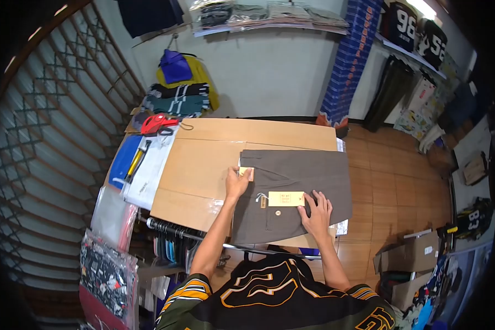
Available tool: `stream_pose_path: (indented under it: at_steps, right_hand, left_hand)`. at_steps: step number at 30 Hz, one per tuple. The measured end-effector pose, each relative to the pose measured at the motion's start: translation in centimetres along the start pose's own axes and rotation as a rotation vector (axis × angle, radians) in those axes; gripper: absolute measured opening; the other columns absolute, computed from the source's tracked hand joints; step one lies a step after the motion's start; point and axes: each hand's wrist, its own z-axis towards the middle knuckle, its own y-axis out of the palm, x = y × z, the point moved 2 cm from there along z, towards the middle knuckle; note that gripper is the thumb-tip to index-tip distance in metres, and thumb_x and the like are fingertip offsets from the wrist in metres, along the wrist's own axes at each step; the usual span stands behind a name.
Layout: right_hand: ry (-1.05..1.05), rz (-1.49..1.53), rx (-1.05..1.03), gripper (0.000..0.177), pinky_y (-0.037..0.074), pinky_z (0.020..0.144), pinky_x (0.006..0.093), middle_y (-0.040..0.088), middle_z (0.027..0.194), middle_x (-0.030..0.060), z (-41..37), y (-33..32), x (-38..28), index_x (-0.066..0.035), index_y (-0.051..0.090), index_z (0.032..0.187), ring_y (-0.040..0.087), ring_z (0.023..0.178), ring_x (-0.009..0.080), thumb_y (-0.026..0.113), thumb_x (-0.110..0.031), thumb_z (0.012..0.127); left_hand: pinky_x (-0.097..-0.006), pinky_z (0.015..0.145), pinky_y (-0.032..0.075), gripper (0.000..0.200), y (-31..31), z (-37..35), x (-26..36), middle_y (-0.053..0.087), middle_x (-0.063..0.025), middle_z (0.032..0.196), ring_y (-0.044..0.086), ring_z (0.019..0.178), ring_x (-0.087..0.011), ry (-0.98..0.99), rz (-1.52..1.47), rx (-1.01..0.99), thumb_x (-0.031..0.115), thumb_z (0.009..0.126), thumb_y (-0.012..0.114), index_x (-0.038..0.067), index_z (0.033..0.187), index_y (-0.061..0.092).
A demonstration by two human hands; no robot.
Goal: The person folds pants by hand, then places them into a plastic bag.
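Folded grey-brown trousers [297,170] lie on the cardboard-topped table [203,159]. My left hand [237,182] is at their left edge, thumb and fingers closed on a small pale paper tag [248,174]. A longer yellow hang tag [286,198] lies flat on the cloth, tied by a white string. Just under it are a small brown label [263,202] and a button [278,213]. With fingers apart, my right hand [317,213] rests on the fabric, its thumb at the yellow tag's right end.
Red-handled scissors [158,124] and a yellow-and-black cutter [137,160] lie on the table's left side. Below its front edge runs a metal rail [176,230] with hangers. A cardboard box [410,256] stands right on the tiled floor. A metal folding gate [55,148] lines the left.
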Motion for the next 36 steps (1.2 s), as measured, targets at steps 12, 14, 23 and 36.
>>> stream_pose_path:
  at_steps: [12,14,23,36]
  right_hand:
    - [0.173,0.080,0.082,0.035,0.027,0.113,0.0553,0.057,0.131,0.0207,1.5,0.8,-1.8,-0.007,0.068,0.117,0.047,0.130,0.0384,0.068,-0.028,0.089]
    - [0.193,0.089,0.110,0.034,0.028,0.113,0.0551,0.057,0.130,0.0212,1.6,1.4,-2.5,-0.006,0.068,0.116,0.048,0.129,0.0390,0.067,-0.027,0.090]
    - [0.308,0.230,0.203,0.034,0.039,0.106,0.0482,0.061,0.124,0.0219,2.4,1.7,-5.1,0.000,0.066,0.117,0.054,0.120,0.0400,0.066,-0.022,0.091]
    - [0.441,-0.063,0.304,0.044,0.029,0.112,0.0566,0.053,0.140,0.0185,1.4,2.6,-6.0,-0.006,0.059,0.131,0.041,0.136,0.0396,0.066,-0.022,0.091]
  left_hand:
    - [-0.0365,0.073,0.054,0.033,0.7,3.4,-2.6,0.070,-0.0199,0.093,0.069,0.081,-0.0249,-0.014,-0.206,-0.122,0.023,0.088,0.075,-0.004,0.101,0.059]
    - [-0.0379,0.078,0.055,0.046,0.2,2.3,-0.9,0.069,-0.0220,0.099,0.069,0.088,-0.0281,0.064,-0.229,-0.122,0.018,0.086,0.076,-0.004,0.115,0.048]
    - [-0.0375,0.075,0.053,0.051,-3.1,2.9,1.2,0.065,-0.0181,0.093,0.067,0.084,-0.0265,0.169,-0.283,-0.286,0.007,0.081,0.078,0.000,0.118,0.044]
    - [-0.0355,0.075,0.053,0.045,-16.0,15.0,-12.1,0.065,-0.0164,0.096,0.065,0.083,-0.0236,0.210,-0.180,-0.043,0.003,0.079,0.078,0.000,0.113,0.050]
